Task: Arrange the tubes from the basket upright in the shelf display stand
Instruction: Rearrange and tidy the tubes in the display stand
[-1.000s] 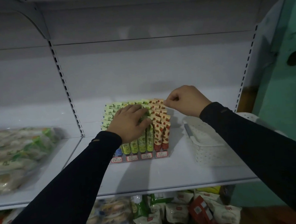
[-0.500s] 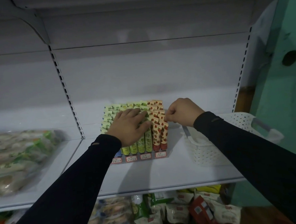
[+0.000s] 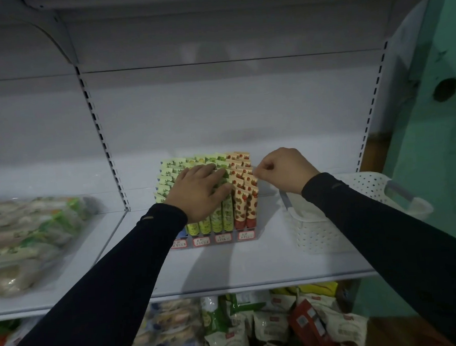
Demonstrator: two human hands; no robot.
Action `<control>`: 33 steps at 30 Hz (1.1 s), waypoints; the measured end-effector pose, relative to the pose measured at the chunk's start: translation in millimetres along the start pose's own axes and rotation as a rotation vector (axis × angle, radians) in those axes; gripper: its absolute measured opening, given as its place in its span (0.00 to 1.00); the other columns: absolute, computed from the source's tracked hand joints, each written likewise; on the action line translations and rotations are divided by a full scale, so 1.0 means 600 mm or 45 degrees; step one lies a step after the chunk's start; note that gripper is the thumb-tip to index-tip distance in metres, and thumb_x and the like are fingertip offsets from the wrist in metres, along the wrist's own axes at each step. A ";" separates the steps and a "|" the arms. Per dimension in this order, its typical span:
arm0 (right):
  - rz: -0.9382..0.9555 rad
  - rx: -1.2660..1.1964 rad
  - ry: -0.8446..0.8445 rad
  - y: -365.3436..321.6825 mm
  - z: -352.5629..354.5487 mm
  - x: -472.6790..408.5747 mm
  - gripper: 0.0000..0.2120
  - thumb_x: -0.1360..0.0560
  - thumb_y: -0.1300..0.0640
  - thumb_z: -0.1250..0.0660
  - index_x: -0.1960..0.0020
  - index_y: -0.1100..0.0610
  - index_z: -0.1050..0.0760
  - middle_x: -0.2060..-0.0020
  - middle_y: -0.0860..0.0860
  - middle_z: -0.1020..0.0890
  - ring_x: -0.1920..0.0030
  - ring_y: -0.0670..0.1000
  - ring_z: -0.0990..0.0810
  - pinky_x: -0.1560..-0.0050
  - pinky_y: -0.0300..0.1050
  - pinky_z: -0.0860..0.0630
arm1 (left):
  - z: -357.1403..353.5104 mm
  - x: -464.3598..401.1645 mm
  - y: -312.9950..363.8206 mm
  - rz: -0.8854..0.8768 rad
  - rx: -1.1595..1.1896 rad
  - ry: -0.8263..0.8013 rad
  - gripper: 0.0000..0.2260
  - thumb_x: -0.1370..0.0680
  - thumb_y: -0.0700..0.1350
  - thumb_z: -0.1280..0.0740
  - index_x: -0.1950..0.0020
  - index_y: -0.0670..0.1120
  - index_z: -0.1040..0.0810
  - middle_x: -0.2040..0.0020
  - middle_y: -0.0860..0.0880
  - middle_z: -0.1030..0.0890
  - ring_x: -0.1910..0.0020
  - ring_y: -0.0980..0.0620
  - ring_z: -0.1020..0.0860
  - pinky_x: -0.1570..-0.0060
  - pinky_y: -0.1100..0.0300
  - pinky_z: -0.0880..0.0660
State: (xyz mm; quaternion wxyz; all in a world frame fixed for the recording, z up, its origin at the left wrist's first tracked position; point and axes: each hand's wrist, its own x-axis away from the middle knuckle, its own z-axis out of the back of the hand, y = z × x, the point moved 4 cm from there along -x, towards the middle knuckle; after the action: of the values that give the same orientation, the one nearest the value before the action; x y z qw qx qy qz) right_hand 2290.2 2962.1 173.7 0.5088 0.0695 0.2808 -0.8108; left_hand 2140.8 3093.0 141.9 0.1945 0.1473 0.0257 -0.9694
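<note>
The display stand (image 3: 212,238) on the shelf looks full of upright tubes (image 3: 239,201), the left hand (image 3: 200,192) lies flat and open on them, the curled right hand (image 3: 283,169) pinches a red tube's top, and the basket (image 3: 317,234) looks empty.

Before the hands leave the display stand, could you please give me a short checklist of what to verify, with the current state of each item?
1. Tubes upright in the display stand: ok for the front rows that show.
2. Green tubes steadied: ok, the left hand lies flat on their tops.
3. Red tubes aligned: cannot tell, the right hand is closed at the edge of their right column.
4. White basket emptied: cannot tell, the right sleeve hides much of its inside.
5. Price labels unobstructed: ok, except the leftmost, partly behind the left sleeve.
</note>
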 end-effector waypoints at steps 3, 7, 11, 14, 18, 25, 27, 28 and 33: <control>0.034 0.003 0.051 -0.009 0.012 0.019 0.19 0.22 0.48 0.34 0.61 0.62 0.19 0.67 0.48 0.20 0.67 0.43 0.26 0.69 0.30 0.37 | 0.003 0.006 0.002 -0.018 0.034 0.061 0.33 0.23 0.64 0.58 0.22 0.53 0.38 0.21 0.48 0.39 0.22 0.47 0.44 0.25 0.48 0.51; 0.060 -0.009 -0.109 -0.019 -0.004 0.036 0.18 0.23 0.48 0.33 0.61 0.61 0.18 0.70 0.43 0.23 0.68 0.42 0.26 0.69 0.33 0.36 | 0.011 0.017 0.010 -0.083 0.032 0.106 0.36 0.25 0.65 0.61 0.24 0.51 0.35 0.23 0.48 0.36 0.24 0.47 0.41 0.26 0.50 0.49; 0.080 0.061 -0.160 -0.022 -0.018 0.038 0.14 0.23 0.51 0.32 0.60 0.59 0.18 0.71 0.40 0.27 0.70 0.39 0.29 0.70 0.29 0.39 | 0.006 0.027 -0.003 -0.056 -0.047 0.081 0.35 0.25 0.66 0.61 0.23 0.53 0.37 0.22 0.48 0.37 0.23 0.46 0.43 0.25 0.47 0.51; 0.032 0.070 -0.132 -0.017 -0.021 0.035 0.14 0.23 0.53 0.31 0.64 0.61 0.19 0.72 0.45 0.25 0.71 0.42 0.29 0.71 0.31 0.38 | 0.002 0.031 -0.020 -0.002 -0.090 0.065 0.39 0.27 0.67 0.63 0.22 0.52 0.38 0.22 0.48 0.38 0.23 0.46 0.44 0.25 0.45 0.49; -0.009 0.072 -0.133 -0.015 -0.019 0.030 0.13 0.24 0.55 0.31 0.66 0.59 0.21 0.71 0.48 0.25 0.69 0.45 0.28 0.71 0.33 0.37 | -0.007 0.029 -0.024 0.036 -0.034 0.035 0.37 0.26 0.67 0.61 0.22 0.52 0.39 0.20 0.48 0.42 0.22 0.45 0.47 0.24 0.46 0.50; -0.015 0.064 -0.134 -0.014 -0.028 0.027 0.12 0.24 0.54 0.31 0.64 0.59 0.20 0.71 0.46 0.26 0.70 0.42 0.30 0.70 0.32 0.39 | -0.011 0.029 -0.025 0.024 -0.031 0.064 0.40 0.28 0.68 0.63 0.22 0.52 0.38 0.21 0.47 0.40 0.22 0.45 0.46 0.24 0.46 0.48; -0.007 0.059 -0.144 -0.016 -0.028 0.027 0.13 0.24 0.54 0.31 0.65 0.57 0.21 0.71 0.44 0.26 0.70 0.41 0.29 0.70 0.33 0.38 | -0.011 0.028 -0.026 0.021 -0.042 0.068 0.40 0.28 0.68 0.63 0.23 0.52 0.38 0.21 0.48 0.40 0.22 0.45 0.45 0.24 0.46 0.48; 0.001 0.061 -0.151 -0.016 -0.028 0.028 0.14 0.23 0.53 0.31 0.67 0.56 0.22 0.71 0.44 0.26 0.70 0.41 0.29 0.69 0.35 0.38 | -0.012 0.028 -0.026 0.021 -0.047 0.064 0.40 0.28 0.68 0.63 0.22 0.52 0.38 0.21 0.48 0.40 0.22 0.45 0.46 0.24 0.46 0.48; 0.000 -0.042 -0.039 -0.017 -0.012 0.035 0.15 0.24 0.48 0.31 0.60 0.59 0.17 0.64 0.48 0.18 0.67 0.41 0.26 0.67 0.34 0.34 | -0.013 0.028 -0.028 0.024 -0.061 0.048 0.41 0.29 0.69 0.63 0.22 0.52 0.39 0.21 0.48 0.41 0.22 0.45 0.46 0.24 0.47 0.49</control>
State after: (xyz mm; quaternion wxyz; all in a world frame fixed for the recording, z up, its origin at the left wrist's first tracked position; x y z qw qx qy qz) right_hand 2270.5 2952.9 163.2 0.5142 0.0486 0.2864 -0.8070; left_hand 2121.8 3103.1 129.5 0.2067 0.1611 0.0512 -0.9637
